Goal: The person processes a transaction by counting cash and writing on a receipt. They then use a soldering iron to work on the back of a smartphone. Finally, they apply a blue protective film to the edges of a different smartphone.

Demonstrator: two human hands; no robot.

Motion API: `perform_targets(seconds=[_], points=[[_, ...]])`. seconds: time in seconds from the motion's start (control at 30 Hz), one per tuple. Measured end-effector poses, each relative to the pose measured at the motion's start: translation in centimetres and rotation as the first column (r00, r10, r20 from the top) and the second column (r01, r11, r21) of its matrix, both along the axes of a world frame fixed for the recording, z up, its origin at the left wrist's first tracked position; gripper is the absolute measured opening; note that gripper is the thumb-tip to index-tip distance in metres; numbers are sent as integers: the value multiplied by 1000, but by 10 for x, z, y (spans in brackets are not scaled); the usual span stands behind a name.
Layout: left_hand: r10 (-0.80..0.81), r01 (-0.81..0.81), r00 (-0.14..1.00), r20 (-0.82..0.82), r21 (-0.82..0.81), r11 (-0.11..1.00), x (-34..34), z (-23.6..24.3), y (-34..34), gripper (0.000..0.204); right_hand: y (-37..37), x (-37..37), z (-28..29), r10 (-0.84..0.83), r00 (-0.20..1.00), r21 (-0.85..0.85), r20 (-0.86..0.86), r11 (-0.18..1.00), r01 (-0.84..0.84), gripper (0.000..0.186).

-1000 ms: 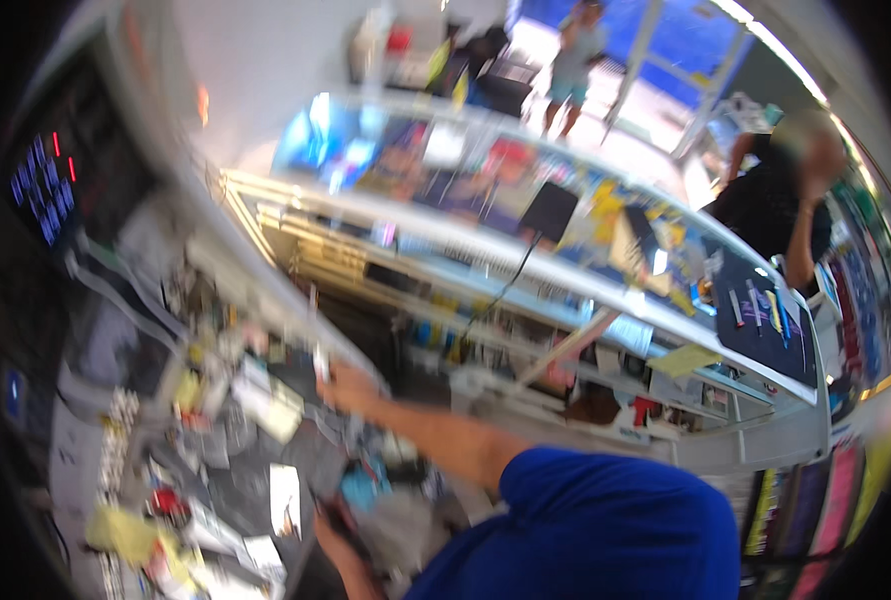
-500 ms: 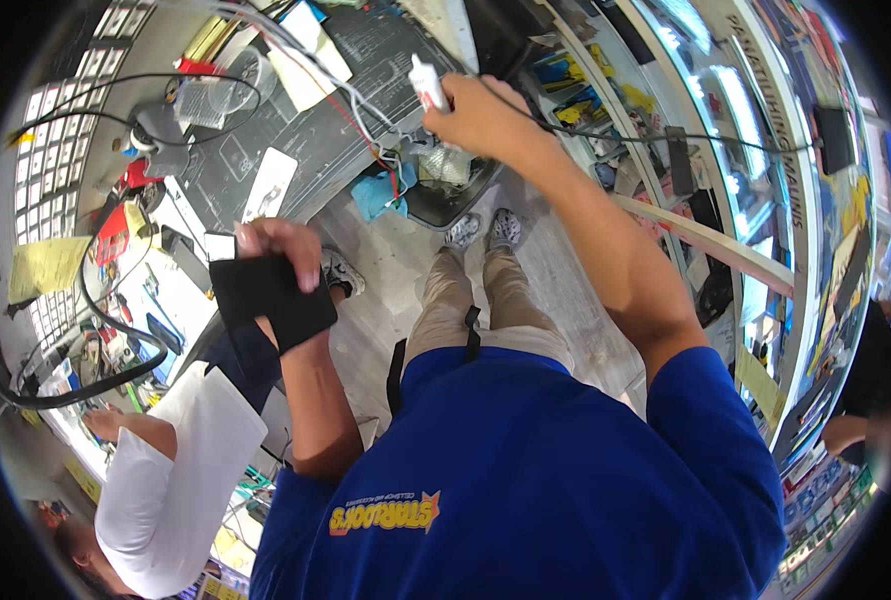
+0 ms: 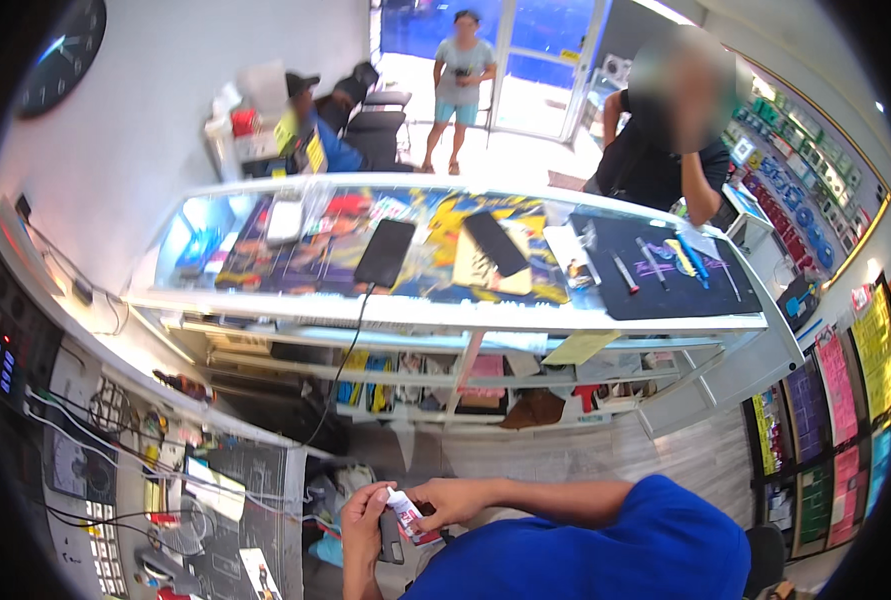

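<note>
Low in the view my two hands are close together. My right hand (image 3: 447, 500) is closed round a small white tube with red markings (image 3: 406, 514), its narrow white nozzle end tilted up to the left. My left hand (image 3: 362, 520) is closed on a dark, flat, rectangular phone-like piece (image 3: 392, 546), which hangs below the fingers. The left thumb and fingertips reach the tube's nozzle end; whether they grip the tip is too small to tell.
Ahead stands a lit glass counter (image 3: 445, 316) bearing phones (image 3: 385, 253) and a dark mat (image 3: 620, 290) with tools. A cluttered workbench (image 3: 235, 545) lies left. Behind the counter are a person in black (image 3: 655, 160) and a standing person (image 3: 462, 80). A cable (image 3: 350, 345) hangs off the counter.
The view has lifted from the floor and bench to the counter and people. My hands, earlier far apart, have come together, with the tube now beside the dark piece.
</note>
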State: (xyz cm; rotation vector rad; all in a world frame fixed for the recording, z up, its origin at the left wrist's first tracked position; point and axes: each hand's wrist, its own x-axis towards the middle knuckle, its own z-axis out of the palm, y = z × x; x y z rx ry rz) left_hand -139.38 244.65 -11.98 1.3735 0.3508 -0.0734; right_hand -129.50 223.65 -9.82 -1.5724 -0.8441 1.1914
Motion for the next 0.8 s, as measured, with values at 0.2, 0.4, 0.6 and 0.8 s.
perform_targets(seconds=[0.2, 0.4, 0.6, 0.8], points=[[-374, 352, 914, 159, 150, 924, 87, 87, -90, 25, -120, 6, 50, -315, 935, 139, 162, 945, 295, 35], [-395, 354, 830, 393, 176, 918, 171, 150, -230, 18, -265, 35, 85, -668, 709, 320, -227, 636, 702, 35], [-586, 403, 750, 307, 492, 772, 245, 180, -361, 18, -429, 71, 169, -768, 388, 297, 510, 581, 758, 40], [-601, 392, 741, 298, 536, 748, 284, 163, -440, 17, -510, 100, 165, -762, 298, 358, 576, 562, 746, 40]])
